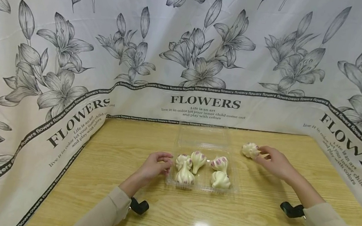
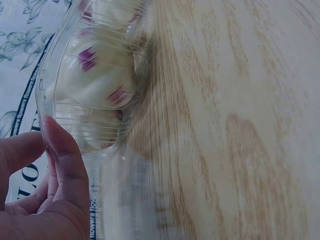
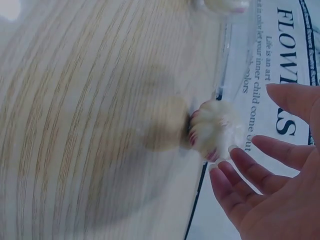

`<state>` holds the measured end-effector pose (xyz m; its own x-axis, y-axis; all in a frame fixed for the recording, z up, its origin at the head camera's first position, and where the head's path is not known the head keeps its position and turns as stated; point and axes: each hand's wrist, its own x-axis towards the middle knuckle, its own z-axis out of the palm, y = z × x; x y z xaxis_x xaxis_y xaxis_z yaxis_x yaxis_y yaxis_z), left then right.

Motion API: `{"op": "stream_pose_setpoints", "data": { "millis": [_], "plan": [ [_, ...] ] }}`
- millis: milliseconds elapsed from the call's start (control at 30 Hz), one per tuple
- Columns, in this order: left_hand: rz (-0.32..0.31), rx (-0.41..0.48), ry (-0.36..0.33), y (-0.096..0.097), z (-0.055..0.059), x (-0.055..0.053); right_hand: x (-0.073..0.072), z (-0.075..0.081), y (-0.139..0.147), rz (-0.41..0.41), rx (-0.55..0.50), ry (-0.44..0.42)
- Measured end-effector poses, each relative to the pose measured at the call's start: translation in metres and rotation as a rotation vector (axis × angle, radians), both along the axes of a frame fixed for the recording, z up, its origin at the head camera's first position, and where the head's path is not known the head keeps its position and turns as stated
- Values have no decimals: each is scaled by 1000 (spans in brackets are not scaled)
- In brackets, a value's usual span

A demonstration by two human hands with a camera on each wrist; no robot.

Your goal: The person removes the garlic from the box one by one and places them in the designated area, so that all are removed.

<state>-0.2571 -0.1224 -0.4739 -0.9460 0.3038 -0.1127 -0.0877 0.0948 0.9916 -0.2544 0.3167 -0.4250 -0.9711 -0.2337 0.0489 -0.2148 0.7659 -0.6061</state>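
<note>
A clear plastic clamshell box (image 1: pixel 204 184) lies with its lid (image 1: pixel 202 135) folded back, in the head view's centre. Three garlic bulbs (image 1: pixel 198 160), white with purple streaks, sit in its left side and two garlic bulbs (image 1: pixel 221 180) in its right. My left hand (image 1: pixel 156 167) pinches the box's left rim between thumb and forefinger; the left wrist view shows this rim (image 2: pixel 42 95) up close. To the right of the box, a lone garlic bulb (image 3: pixel 216 131) rests on the table. My right hand (image 1: pixel 274 161) is beside it, fingers spread and fingertips at its edge; whether they touch is unclear.
The wood-grain table (image 1: pixel 124 136) runs back to a white curtain (image 1: pixel 208 112) printed with flowers and lettering, which also closes off both sides. Dark camera mounts (image 1: pixel 139 206) hang at the wrists. Light glares on the front of the table.
</note>
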Motion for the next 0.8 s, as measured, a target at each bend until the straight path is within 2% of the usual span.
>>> {"op": "stream_pose_setpoints", "data": {
  "millis": [533,800],
  "plan": [
    [2,-1,2,-1,-1,1,25,13,-34,183,-72,91],
    [6,-4,-2,0,-1,0,30,10,-48,305,-104,145]
  ]
}}
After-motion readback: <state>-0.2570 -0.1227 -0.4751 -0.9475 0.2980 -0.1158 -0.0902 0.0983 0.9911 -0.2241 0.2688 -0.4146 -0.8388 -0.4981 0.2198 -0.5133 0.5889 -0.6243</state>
